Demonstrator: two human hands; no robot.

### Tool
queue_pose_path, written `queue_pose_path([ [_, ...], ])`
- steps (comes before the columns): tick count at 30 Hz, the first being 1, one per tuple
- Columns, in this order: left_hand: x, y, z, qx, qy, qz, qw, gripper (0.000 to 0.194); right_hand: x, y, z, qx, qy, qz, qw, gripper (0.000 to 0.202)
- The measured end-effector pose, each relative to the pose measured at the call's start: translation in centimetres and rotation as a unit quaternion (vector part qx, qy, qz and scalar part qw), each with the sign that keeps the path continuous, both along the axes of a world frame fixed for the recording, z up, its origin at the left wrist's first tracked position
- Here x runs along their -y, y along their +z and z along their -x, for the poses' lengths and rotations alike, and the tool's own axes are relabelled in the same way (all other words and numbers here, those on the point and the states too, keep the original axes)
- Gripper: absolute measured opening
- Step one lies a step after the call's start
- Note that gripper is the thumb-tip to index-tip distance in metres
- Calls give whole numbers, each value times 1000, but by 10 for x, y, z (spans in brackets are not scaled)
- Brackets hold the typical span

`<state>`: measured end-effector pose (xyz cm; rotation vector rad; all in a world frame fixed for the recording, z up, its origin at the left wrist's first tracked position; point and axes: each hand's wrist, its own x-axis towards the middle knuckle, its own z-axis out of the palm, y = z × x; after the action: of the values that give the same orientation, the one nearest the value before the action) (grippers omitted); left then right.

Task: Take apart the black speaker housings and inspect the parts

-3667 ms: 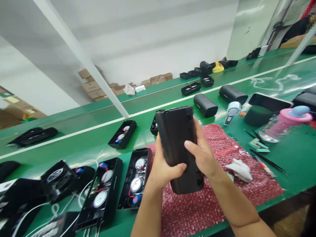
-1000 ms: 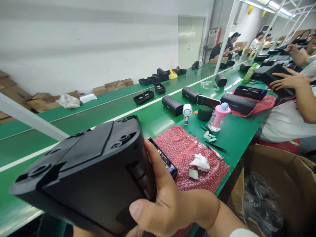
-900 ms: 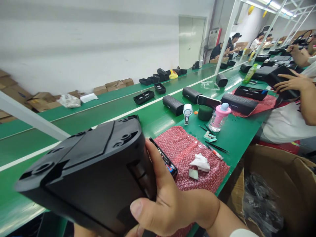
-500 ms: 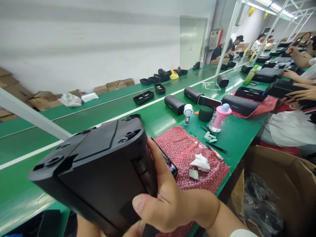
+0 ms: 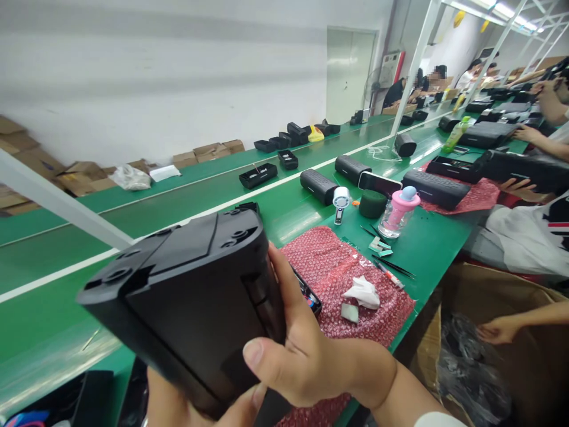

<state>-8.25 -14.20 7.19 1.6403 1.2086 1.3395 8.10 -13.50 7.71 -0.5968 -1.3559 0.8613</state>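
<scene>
A black plastic housing [image 5: 200,320] with rounded corners fills the lower middle of the view, tilted and close to the camera. My right hand [image 5: 302,356] is closed around its right end, thumb on the near broad face and fingers behind. Lower down, my left hand [image 5: 200,409] grips the bottom edge; some of its fingers are out of sight. Recessed screw holes show at the corners of the top-facing side. Behind my right hand, partly hidden, an open black case [image 5: 306,290] with coloured wires rests on red bubble wrap [image 5: 329,261].
White tissue [image 5: 362,292], tweezers [image 5: 395,267], a pink-topped bottle [image 5: 395,213] and a small handheld fan [image 5: 341,204] are on the green bench. Black speakers [image 5: 317,187] stand farther along. A co-worker's hand [image 5: 500,329] reaches into a cardboard box [image 5: 427,350] at lower right.
The housing has shifted slightly right in view, still in both hands. A co-worker's hand has appeared over the cardboard box. At right, a co-worker's black case is now turned more lengthwise to view.
</scene>
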Motion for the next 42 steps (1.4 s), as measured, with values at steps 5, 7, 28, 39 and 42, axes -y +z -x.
queue_pose_path([
  [5, 10, 8, -22, 105, -23, 64, 992, 98, 0, -3, 7, -94, 76, 35, 992, 81],
  [7, 6, 9, -28, 133, -62, 45, 988, 102, -3, -5, 9, -128, 78, 63, 987, 74],
  [28, -15, 9, -24, 143, -68, 57, 986, 115, -30, -21, -1, -44, 133, 107, 984, 111],
  [39, -16, 3, -32, 129, -38, 60, 989, 120, -37, -28, 1, -74, 89, 110, 987, 99],
  [42, -13, 3, -35, 83, 7, 39, 996, 118, -39, -30, 2, -108, 103, 115, 982, 92],
])
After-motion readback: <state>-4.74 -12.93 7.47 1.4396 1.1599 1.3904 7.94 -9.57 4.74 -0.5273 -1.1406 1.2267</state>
